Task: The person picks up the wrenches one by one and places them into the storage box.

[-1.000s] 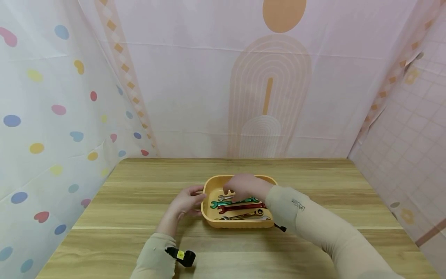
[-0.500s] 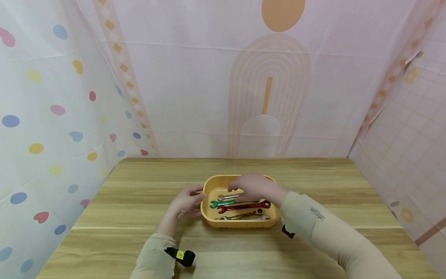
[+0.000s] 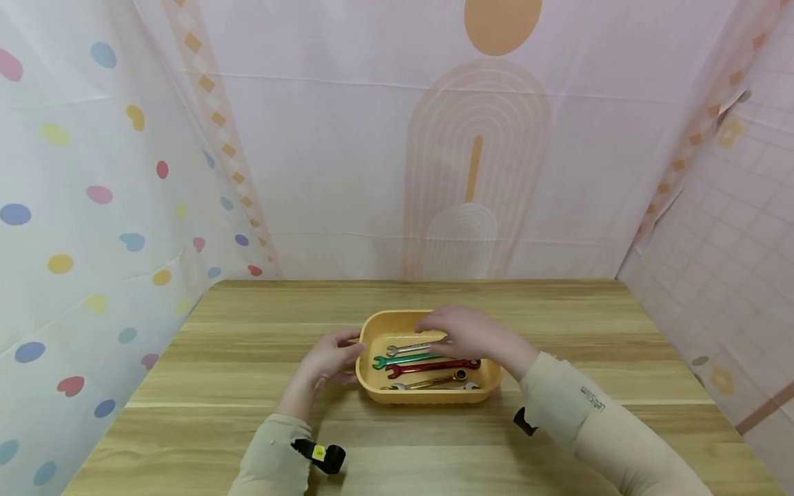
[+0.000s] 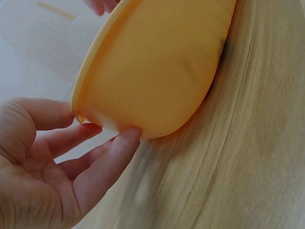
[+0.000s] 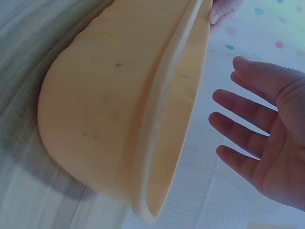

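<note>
A yellow plastic tray (image 3: 428, 397) stands on the wooden table, with several wrenches lying inside it. A green wrench (image 3: 400, 360), a red wrench (image 3: 428, 368) and a silver wrench (image 3: 406, 349) can be made out. Nearer its front wall lies a gold wrench (image 3: 437, 381), beside partly hidden silver ends. My left hand (image 3: 331, 358) holds the tray's left end, thumb at the rim and fingers against the outer wall in the left wrist view. Above the tray's right half, my right hand (image 3: 474, 335) hovers with loosely spread fingers and holds nothing, as the right wrist view (image 5: 267, 129) confirms.
The wooden table (image 3: 397, 441) extends around the tray on all sides. Behind it hangs a patterned cloth (image 3: 347, 172), with more cloth at the left and right. Black camera straps (image 3: 319, 455) are worn on the wrists.
My right hand has drawn back to the right over the tray, uncovering more of the silver, green and red wrenches. My left hand stays at the tray's left end.
</note>
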The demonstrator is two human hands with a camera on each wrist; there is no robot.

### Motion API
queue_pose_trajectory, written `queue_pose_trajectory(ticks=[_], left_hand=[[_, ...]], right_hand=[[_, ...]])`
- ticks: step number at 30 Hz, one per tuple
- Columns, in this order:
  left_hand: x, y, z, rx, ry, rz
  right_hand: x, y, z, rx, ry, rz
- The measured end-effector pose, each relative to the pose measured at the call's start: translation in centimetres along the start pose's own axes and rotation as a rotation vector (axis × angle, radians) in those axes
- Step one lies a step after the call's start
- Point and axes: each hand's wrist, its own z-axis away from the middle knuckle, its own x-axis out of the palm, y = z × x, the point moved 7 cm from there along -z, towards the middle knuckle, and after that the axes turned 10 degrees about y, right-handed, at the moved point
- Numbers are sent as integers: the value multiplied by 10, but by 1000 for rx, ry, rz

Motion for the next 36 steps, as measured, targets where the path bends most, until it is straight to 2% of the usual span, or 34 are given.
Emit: queue_pose_trajectory(ticks=[8,17,21,23,27,31,36], left_hand=[[2,3,3,37,-16,-32],[4,8,7,129,-24,-51],[1,10,9,163,-20,-69],[-4,13,9,193,2,-110],[-15,22,13,309,81,-265],[-23,34,23,470,178,-424],[-28,44,43,691,284,-528]], right_hand=[[-15,3,22,37,87,-59],[-22,17,44,68,161,-69],[-26,22,54,95,185,-76],[-28,24,59,114,205,-81],[-32,30,70,155,266,-86],[-35,34,80,164,338,-85],[-38,39,93,180,408,-89]])
